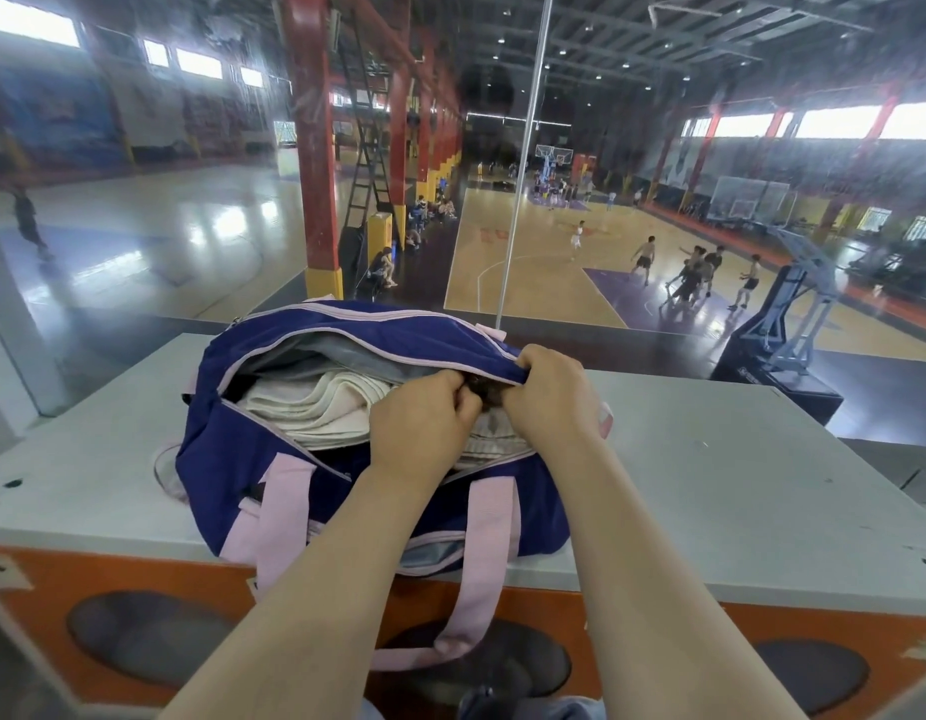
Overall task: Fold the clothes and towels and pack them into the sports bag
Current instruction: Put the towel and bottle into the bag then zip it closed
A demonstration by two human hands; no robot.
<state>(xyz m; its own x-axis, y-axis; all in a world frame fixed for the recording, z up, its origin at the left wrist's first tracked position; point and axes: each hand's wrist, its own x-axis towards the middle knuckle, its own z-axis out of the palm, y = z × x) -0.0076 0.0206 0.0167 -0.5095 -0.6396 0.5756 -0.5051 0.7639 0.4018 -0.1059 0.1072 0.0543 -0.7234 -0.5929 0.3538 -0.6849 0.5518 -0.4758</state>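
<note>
Nearest, the orange front panel [138, 579] of the stand carries dark oval patches, and a pink strap [481, 563] of the sports bag [232, 480] hangs down over it. The bag, navy with pink trim, sits on the grey tabletop [736, 485], close to its near edge and left of centre, with its top zipper open. Inside lie folded white towels [315, 407], stacked and filling the left part of the opening; a grey lining shows above them.

Both forearms reach in from the near edge. The left hand [419, 423] rests over the right part of the opening, its fingers [463, 394] curled and pinching something dark at the zipper line; what that is cannot be told. The right hand [549, 397] is just beside it, touching it, with its fingers curled tightly around the far navy edge of the bag's opening.

Beyond the tabletop, a glass pane looks down on a basketball court [554, 283] with players, a hoop stand [793, 314] at right, and red columns [315, 148] at left.
</note>
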